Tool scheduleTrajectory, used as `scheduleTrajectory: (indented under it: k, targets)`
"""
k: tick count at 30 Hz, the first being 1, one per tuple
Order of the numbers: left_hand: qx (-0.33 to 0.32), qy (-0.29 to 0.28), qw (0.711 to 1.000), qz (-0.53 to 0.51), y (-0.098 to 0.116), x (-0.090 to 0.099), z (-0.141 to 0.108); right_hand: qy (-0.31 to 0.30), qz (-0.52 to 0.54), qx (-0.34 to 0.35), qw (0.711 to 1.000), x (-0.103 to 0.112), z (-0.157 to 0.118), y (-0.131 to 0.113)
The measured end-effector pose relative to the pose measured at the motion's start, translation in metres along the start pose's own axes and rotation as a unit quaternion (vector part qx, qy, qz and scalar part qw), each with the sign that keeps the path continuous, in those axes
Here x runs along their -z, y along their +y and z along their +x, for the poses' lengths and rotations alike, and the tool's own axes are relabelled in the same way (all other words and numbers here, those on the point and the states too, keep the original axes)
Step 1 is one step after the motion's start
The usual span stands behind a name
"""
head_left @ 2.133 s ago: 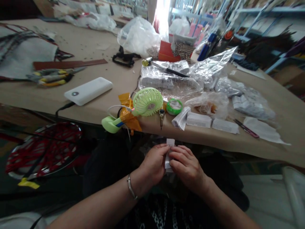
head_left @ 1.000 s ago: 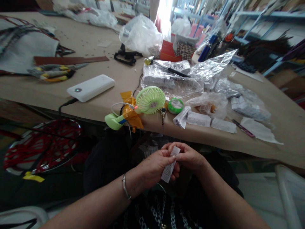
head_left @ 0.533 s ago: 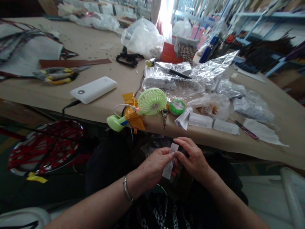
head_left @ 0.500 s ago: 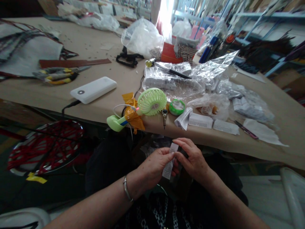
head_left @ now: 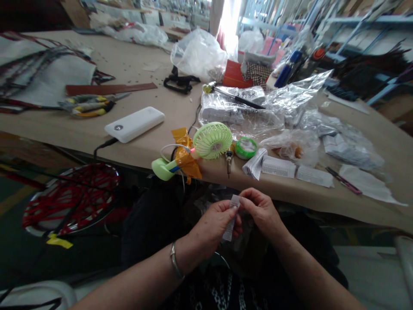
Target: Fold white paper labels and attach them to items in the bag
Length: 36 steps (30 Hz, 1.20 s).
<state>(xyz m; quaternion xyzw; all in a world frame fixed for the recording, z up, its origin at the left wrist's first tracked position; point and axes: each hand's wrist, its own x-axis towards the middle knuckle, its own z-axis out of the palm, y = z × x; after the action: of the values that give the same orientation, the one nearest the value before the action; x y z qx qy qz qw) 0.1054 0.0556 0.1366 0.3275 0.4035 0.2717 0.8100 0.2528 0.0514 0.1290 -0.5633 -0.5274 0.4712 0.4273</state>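
A narrow white printed label [head_left: 229,229] is pinched between the thumb and fingers of my left hand [head_left: 218,219], above my lap and in front of the table edge. My right hand [head_left: 263,213] is closed at the label's upper right edge, thumb and forefinger together there. Nearest on the table edge lie a folded stack of labels [head_left: 254,164] and two flat piles of printed labels, one pile [head_left: 278,166] beside the other [head_left: 314,175]. A slim pointed tool [head_left: 229,163] sticks out over the edge beside a green round tin [head_left: 245,148].
A light-green fan [head_left: 212,140] is taped to the table edge. Left of it lie a white power bank [head_left: 135,124] with a cable and several pliers [head_left: 90,104]. Clear plastic bags [head_left: 245,116], small scissors or a cutter [head_left: 343,181] and a paper sheet [head_left: 371,183] lie rightward.
My right hand's fingers have drawn back slightly from the label and curled at its upper edge. My left hand still grips it. The whole view has shifted a little.
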Motion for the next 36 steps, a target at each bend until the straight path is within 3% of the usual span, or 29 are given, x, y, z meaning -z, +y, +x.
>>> scheduleTrajectory:
  k: [5, 9, 21, 28, 36]
  targets:
    - [-0.03, 0.021, 0.999, 0.033, 0.004, 0.002, 0.0, 0.014, 0.001, -0.015, 1.0, -0.007, 0.007, -0.003]
    - [-0.101, 0.047, 0.989, 0.101, 0.01, 0.007, 0.004, 0.003, 0.025, -0.008, 1.0, -0.012, 0.013, -0.006]
    - [-0.276, 0.135, 0.905, 0.295, 0.028, 0.026, 0.022, 0.031, -0.077, 0.077, 0.994, -0.016, 0.033, -0.015]
    - [-0.308, 0.143, 0.873, 0.349, 0.03, 0.03, 0.027, 0.047, -0.103, 0.104, 0.988, -0.018, 0.036, -0.016]
    - [-0.32, 0.154, 0.86, 0.368, 0.035, 0.028, 0.029, 0.061, -0.125, 0.129, 0.982, -0.018, 0.041, -0.014]
